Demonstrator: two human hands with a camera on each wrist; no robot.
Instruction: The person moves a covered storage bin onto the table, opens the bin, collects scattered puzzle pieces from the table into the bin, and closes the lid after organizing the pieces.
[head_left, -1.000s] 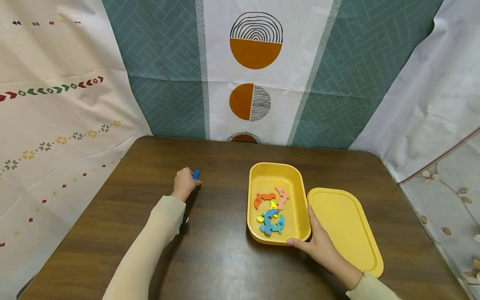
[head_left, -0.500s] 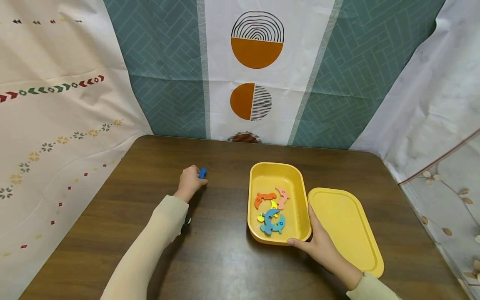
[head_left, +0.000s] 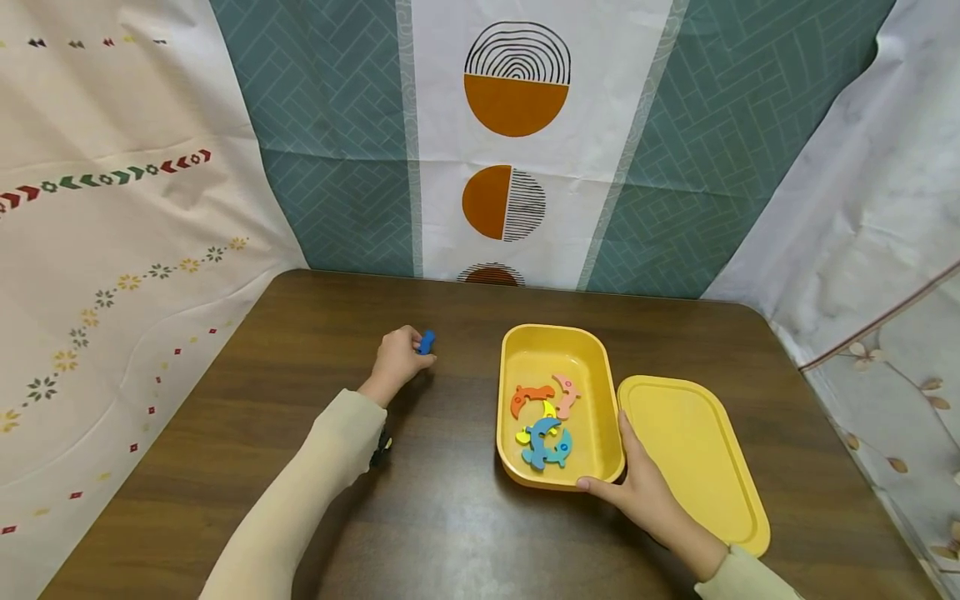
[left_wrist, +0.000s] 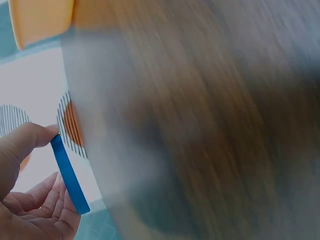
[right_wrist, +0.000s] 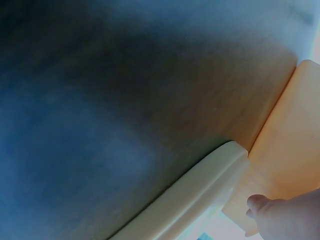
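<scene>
My left hand (head_left: 396, 360) pinches a small blue flat shaped piece (head_left: 427, 342) by thumb and fingers, over the left half of the table. In the left wrist view its smooth edge faces the camera, so the blue piece (left_wrist: 70, 175) looks like a narrow strip. Right of it stands a yellow rectangular box (head_left: 592, 358) holding several flat cut-out pieces: orange (head_left: 534, 392), pink (head_left: 567, 398), yellow, blue (head_left: 537, 454) and teal. My right hand (head_left: 645, 492) spreads around the box's near right corner, thumb against the near wall, straight fingers along the right side.
A flat yellow lid (head_left: 690, 458) lies on the brown wooden table (head_left: 450, 533), just right of the box and partly under my right forearm. Patterned cloth (head_left: 345, 192) hangs behind the table and along both sides.
My left hand has moved right across the table, carrying the blue piece towards the box. The right hand, the box and its pieces have stayed in place.
</scene>
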